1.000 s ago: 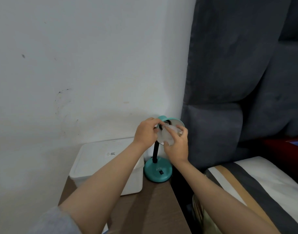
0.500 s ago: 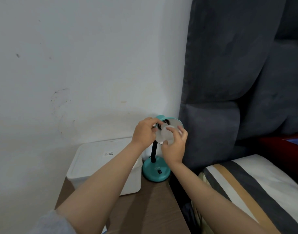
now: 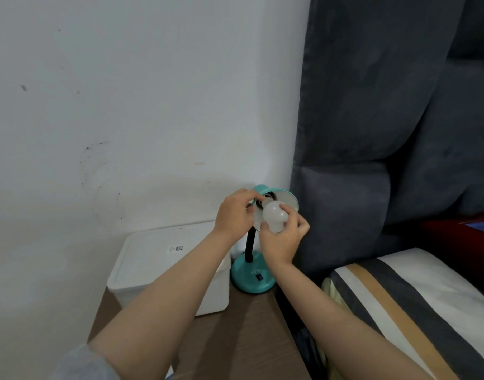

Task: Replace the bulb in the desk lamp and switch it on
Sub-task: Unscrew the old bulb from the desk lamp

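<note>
I see a brown table in a corner, white wall behind, grey headboard and striped bed close on the right. A white box fills the table's left; the teal lamp stands just right of it, by the table's right edge. Its shade opens toward me. My left hand pinches the shade's rim. My right hand grips the white bulb, base pointing far-left at the socket, long axis tilted. Open room lies only near me.

White wall, grey headboard, wood nightstand.
</note>
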`<control>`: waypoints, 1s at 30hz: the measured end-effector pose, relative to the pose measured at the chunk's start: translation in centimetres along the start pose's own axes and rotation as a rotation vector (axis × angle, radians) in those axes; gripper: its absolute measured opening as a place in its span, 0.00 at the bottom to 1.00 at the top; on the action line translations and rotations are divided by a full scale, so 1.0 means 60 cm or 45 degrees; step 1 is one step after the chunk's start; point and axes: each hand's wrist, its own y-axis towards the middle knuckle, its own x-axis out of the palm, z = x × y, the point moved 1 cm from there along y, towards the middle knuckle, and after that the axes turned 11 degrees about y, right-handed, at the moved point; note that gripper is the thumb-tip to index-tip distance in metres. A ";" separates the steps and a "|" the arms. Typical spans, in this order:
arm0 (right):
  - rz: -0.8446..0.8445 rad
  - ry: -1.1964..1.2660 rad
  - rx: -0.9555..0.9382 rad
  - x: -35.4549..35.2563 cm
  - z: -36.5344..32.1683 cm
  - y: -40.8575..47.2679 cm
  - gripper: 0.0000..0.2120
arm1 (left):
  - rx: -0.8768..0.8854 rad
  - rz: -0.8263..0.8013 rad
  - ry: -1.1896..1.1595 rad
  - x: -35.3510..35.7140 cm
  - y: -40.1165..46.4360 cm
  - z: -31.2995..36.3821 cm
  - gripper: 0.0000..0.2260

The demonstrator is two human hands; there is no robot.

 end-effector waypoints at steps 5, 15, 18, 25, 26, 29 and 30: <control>0.108 0.003 0.215 0.002 -0.007 0.009 0.29 | 0.012 0.005 0.005 0.001 -0.003 -0.002 0.16; 0.079 0.126 0.198 0.003 -0.012 0.002 0.30 | 0.001 0.031 -0.026 0.005 -0.007 -0.001 0.16; 0.098 0.050 0.292 0.006 -0.015 0.007 0.29 | 0.014 0.030 -0.009 0.004 -0.007 -0.004 0.15; 0.014 0.098 0.129 0.003 -0.011 -0.001 0.28 | 0.000 0.027 -0.019 0.006 -0.005 -0.004 0.16; 0.045 0.111 0.170 0.003 -0.013 -0.002 0.29 | 0.000 0.032 -0.017 0.006 -0.005 -0.004 0.16; 0.114 0.093 0.306 0.005 -0.017 0.001 0.32 | 0.002 0.034 -0.005 0.007 -0.005 -0.006 0.16; 0.114 0.073 0.316 0.006 -0.018 0.003 0.31 | 0.001 0.033 -0.003 0.007 -0.006 -0.006 0.16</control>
